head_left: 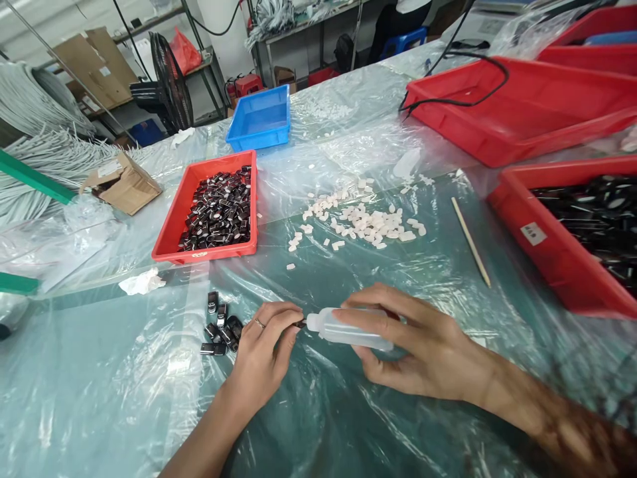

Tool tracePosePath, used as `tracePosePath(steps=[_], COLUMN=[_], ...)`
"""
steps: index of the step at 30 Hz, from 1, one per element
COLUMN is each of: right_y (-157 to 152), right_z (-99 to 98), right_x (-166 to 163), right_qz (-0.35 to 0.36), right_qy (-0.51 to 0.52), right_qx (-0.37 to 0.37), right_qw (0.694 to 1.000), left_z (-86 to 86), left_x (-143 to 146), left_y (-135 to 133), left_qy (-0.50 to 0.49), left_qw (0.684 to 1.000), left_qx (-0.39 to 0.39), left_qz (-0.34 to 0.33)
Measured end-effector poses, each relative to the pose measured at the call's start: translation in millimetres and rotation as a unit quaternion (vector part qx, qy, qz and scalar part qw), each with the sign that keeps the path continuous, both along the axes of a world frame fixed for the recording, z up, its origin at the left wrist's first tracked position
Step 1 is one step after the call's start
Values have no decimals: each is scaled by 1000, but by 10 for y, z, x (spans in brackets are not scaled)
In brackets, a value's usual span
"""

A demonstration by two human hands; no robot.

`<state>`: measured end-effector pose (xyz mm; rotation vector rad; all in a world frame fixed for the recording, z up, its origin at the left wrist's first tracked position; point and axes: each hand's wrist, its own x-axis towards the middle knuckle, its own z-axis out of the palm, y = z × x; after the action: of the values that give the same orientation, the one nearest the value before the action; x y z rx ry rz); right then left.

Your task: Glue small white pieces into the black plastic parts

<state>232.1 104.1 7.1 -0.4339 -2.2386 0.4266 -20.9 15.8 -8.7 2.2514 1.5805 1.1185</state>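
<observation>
On the plastic-sheeted green tabletop (124, 398), near edge: right hand (423, 358), fingers wrapped around a small translucent squeeze bottle (348, 330) lying sideways, nozzle touching a tiny dark metal part (300, 324) pinched in the left hand (263, 352). Best handled with a gentle squeeze and the nozzle steady on the part. Adjacent: loose cluster of dark parts (221, 328); red tray of same (213, 209); scattered white plastic pieces (363, 222); wooden stick (470, 241). Nothing obstructs.
</observation>
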Motion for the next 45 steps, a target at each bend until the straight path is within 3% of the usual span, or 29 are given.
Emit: tracePosePath(steps=[4,8,15,20,28,35,39,45], right_y=[99,161,121,117,103,29,-27,-108], right_z=[26,-37,-304,-313,-168,-213,-242,-199], right_x=[1,-14,-60,-60,-129,-200,-205,-158], right_qz=[8,4,-4,-20,5,9,-1,-45], right_qy=[56,109,144,124,101,80,79,24], right_qx=[-159,-298,-376,-422,-384,-242,-121,18], right_qw=[986,948,915,898,918,967,990,999], left_z=[-14,33,27,-70,-76,-90,-78,-44], left_x=[-5,3,-18,-67,-121,-89,-70,-58], left_y=[-43,-95,-72,14,54,18,25,26], left_qy=[-32,-50,-153,-251,-306,-207,-166,-135], left_qw=[999,997,982,951,939,974,983,989], left_qx=[-39,-53,-102,-168,-116,-47,-22,-12], left_qz=[9,28,33,64,108,84,70,58])
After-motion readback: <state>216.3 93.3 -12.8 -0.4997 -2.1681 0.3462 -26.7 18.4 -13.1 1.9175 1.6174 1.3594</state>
